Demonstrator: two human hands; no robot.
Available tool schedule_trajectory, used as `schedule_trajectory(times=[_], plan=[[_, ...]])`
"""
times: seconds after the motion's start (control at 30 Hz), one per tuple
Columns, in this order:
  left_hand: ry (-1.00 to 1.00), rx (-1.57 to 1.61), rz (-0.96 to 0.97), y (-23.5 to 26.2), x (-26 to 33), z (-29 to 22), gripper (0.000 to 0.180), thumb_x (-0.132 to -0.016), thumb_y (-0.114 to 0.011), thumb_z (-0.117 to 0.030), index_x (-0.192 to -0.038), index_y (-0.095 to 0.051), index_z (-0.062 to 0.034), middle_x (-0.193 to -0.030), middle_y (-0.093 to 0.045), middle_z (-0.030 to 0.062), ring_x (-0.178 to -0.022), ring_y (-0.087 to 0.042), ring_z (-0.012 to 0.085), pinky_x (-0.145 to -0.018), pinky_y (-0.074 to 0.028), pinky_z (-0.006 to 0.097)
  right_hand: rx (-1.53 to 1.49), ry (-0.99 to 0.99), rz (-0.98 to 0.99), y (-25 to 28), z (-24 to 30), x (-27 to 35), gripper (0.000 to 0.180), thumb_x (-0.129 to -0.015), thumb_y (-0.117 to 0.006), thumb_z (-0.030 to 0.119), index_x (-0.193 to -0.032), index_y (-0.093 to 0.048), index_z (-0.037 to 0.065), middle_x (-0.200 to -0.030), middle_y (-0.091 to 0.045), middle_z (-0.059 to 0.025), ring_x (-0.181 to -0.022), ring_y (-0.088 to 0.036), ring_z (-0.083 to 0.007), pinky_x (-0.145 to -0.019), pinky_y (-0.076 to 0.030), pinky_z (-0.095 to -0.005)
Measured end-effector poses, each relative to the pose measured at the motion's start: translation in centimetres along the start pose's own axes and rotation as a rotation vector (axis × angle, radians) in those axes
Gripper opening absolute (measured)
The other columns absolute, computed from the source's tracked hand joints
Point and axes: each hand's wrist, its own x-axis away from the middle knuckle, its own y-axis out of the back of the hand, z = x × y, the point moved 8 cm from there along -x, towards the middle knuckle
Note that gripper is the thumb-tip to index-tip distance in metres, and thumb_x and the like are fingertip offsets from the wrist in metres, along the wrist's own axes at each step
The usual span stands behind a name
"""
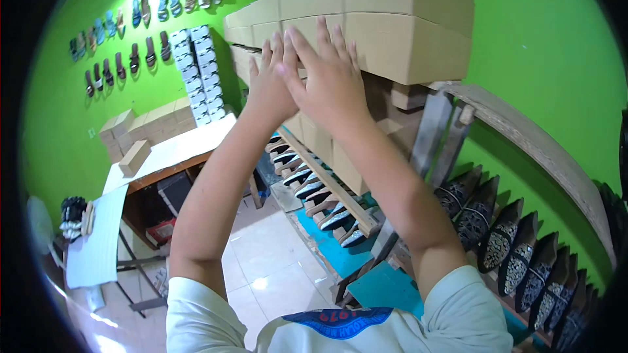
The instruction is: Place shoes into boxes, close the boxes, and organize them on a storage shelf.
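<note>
Both my arms stretch up and forward, bare below short pale sleeves. My left hand (270, 88) shows its back, with the fingers extended and nothing held. Beside it, my right hand (329, 84) has its fingers spread, and its thumb side overlaps the left hand's fingers; whether the two touch I cannot tell. Behind both hands runs a stack of brown cardboard boxes (379, 36) on a high shelf. My fingers cover part of the box fronts, and I see no grip on them.
Wooden racks with pointed shoes (502, 242) stand at right, with more shoes (307, 186) lower in the middle. At left are a white-topped table (171, 150) with small boxes (163, 117) and wall-mounted sandals (134, 59). A column of white boxes (208, 68) stands behind. The floor (261, 258) is tiled.
</note>
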Motion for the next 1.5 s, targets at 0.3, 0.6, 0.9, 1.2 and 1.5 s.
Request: schedule_trajectory(times=[0.3, 0.6, 0.9, 1.2, 1.5], plan=[[0.134, -0.152, 0.280, -0.3, 17.8, 10.0, 0.087, -0.078, -0.053, -0.053, -0.135, -0.022, 0.0053, -0.138, -0.026, 0.0271, -0.128, -0.024, 0.0424, -0.100, -0.021, 0.057, -0.295, -0.010, 0.503, -9.0, 8.1, 13.9, 0.057, -0.085, -0.050, 0.044, -0.134, -0.037, 0.018, -0.140, -0.026, -0.0224, -0.128, -0.027, -0.0412, -0.102, -0.021, -0.0523], [0.476, -0.154, 0.771, -2.9, 33.3, 27.1, 0.088, -0.080, -0.048, -0.059, -0.138, -0.017, 0.0003, -0.141, -0.019, 0.0263, -0.132, -0.015, 0.0407, -0.103, -0.017, 0.055, -0.361, 0.011, 0.954, -26.7, 15.9, 22.1, 0.059, -0.086, -0.046, 0.046, -0.136, -0.032, 0.019, -0.143, -0.018, -0.0216, -0.131, -0.021, -0.0393, -0.104, -0.018, -0.0506], [0.697, -0.133, 0.951, -3.5, 42.0, 42.1, 0.083, -0.080, -0.051, -0.056, -0.138, -0.022, -0.0037, -0.142, -0.016, 0.0260, -0.132, -0.017, 0.0391, -0.103, -0.019, 0.054, -0.341, 0.354, 1.157, -39.2, 25.4, 25.3, 0.057, -0.085, -0.051, 0.042, -0.133, -0.036, 0.018, -0.142, -0.021, -0.0197, -0.127, -0.030, -0.0369, -0.101, -0.025, -0.0515], [0.778, -0.041, 0.947, -6.5, 44.4, 53.4, 0.078, -0.079, -0.053, -0.055, -0.135, -0.030, -0.0059, -0.141, -0.020, 0.0256, -0.131, -0.022, 0.0386, -0.103, -0.021, 0.053, -0.507, 0.293, 1.108, -52.0, 31.1, 24.6, 0.057, -0.082, -0.057, 0.037, -0.132, -0.038, 0.019, -0.141, -0.024, -0.0183, -0.124, -0.035, -0.0357, -0.100, -0.028, -0.0511], [0.869, -0.095, 0.829, -10.7, 43.0, 66.5, 0.073, -0.078, -0.056, -0.049, -0.133, -0.035, -0.0068, -0.138, -0.026, 0.0256, -0.128, -0.027, 0.0396, -0.101, -0.024, 0.054, -0.678, 0.021, 1.105, -66.3, 35.0, 21.2, 0.059, -0.081, -0.059, 0.033, -0.133, -0.037, 0.015, -0.142, -0.021, -0.0202, -0.124, -0.034, -0.0381, -0.101, -0.026, -0.0506]])
